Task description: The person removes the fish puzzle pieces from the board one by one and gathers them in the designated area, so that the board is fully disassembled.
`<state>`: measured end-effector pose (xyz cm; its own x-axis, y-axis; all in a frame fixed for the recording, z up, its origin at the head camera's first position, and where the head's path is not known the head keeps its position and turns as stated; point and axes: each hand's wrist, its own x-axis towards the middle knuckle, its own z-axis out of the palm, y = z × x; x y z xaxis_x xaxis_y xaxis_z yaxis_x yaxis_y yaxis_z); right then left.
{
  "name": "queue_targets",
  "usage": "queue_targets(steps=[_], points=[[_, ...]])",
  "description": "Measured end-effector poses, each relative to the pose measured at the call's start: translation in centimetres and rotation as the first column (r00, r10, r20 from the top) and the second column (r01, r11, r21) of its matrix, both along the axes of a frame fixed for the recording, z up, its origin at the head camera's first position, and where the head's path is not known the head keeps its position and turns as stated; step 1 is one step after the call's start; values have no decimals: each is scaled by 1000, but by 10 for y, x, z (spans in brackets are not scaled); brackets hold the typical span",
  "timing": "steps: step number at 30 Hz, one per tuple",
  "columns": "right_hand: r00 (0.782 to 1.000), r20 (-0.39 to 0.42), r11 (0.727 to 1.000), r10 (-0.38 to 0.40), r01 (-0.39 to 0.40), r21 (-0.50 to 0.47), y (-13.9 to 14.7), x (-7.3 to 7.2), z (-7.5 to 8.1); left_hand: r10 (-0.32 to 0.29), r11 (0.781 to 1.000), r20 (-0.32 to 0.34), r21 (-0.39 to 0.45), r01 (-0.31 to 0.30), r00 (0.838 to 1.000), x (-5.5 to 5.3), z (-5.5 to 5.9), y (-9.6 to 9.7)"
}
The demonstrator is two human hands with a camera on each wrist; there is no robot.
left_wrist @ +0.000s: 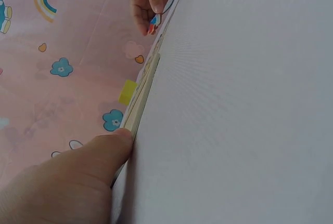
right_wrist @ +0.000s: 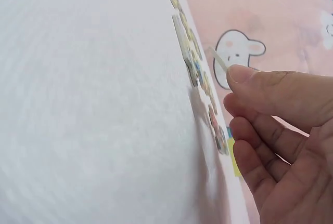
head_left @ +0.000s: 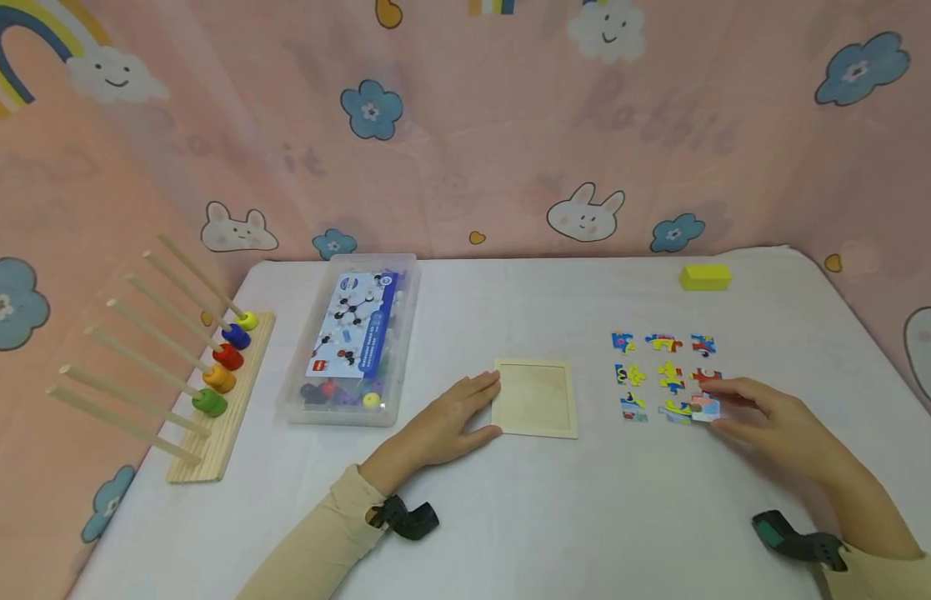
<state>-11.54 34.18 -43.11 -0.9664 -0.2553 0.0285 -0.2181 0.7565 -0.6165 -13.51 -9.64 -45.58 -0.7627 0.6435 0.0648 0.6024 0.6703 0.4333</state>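
Observation:
A square, pale wooden puzzle tray (head_left: 535, 398) with a raised rim lies flat on the white table. Along its left edge rests my left hand (head_left: 448, 423), fingers extended, with the thumb (left_wrist: 106, 151) touching the tray's side in the left wrist view. My right hand (head_left: 783, 421) pinches a colourful jigsaw piece (head_left: 706, 407) between thumb and fingers. From the right wrist this jigsaw piece (right_wrist: 220, 58) shows edge-on, lifted off the cloth. Several other jigsaw pieces (head_left: 671, 377) lie spaced out in rows to the right of the tray, just left of the right hand.
At the left stands a wooden peg board (head_left: 236, 425) with upright rods and coloured beads. Beside it lies a clear plastic case (head_left: 352, 342) with a molecule picture on its lid. A yellow block (head_left: 705, 277) sits at the back right. A pink patterned cloth hangs behind.

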Motion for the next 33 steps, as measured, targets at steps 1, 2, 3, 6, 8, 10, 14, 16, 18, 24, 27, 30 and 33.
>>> queue_targets(steps=[1, 2, 3, 6, 8, 10, 14, 16, 18, 24, 27, 30, 33], points=[[1000, -10, 1000, 3, -3, -8, 4, 0, -2, -2, 1000, -4, 3, 2, 1000, 0, 0, 0], [1000, -9, 1000, 2, -2, -10, 7, 0, -3, -4, 1000, -6, 7, 4, 1000, 0, -1, 0], [1000, -14, 1000, 1, -1, -16, 10, 0, -5, -6, 1000, -8, 11, 6, 1000, -1, -1, 0], [999, -32, 999, 14, -15, -36, 17, -1, -10, -9, 1000, -12, 17, 9, 1000, -1, -1, 1], [999, -40, 999, 20, -22, -43, 20, 0, -12, -10, 1000, -14, 17, 10, 1000, -1, -1, 1], [998, -52, 998, 34, -37, -51, 21, 0, -15, -10, 1000, -18, 17, 11, 1000, -2, -1, 1], [994, -82, 994, 70, -77, -78, 21, -1, -20, -13, 1000, -26, 17, 14, 1000, -2, -1, 1], [993, -91, 993, 81, -88, -83, 20, -2, -21, -12, 1000, -25, 13, 12, 1000, -2, -1, 1], [993, -87, 993, 83, -90, -80, 19, -2, -21, -7, 1000, -21, 10, 8, 1000, -1, 0, 0], [997, -37, 996, 67, -69, -57, 17, -2, -20, 1, 1000, -7, 0, -1, 1000, -1, 1, -1], [997, -26, 996, 71, -72, -54, 17, -3, -20, 4, 1000, 0, 2, -4, 1000, -1, 1, -1], [997, -27, 994, 76, -78, -72, 19, -4, -21, 6, 1000, 5, 1, -6, 1000, -1, 0, -2], [998, -8, 990, 66, -66, -128, 23, -3, -20, 2, 1000, 5, -3, -2, 1000, 0, -1, -1]])
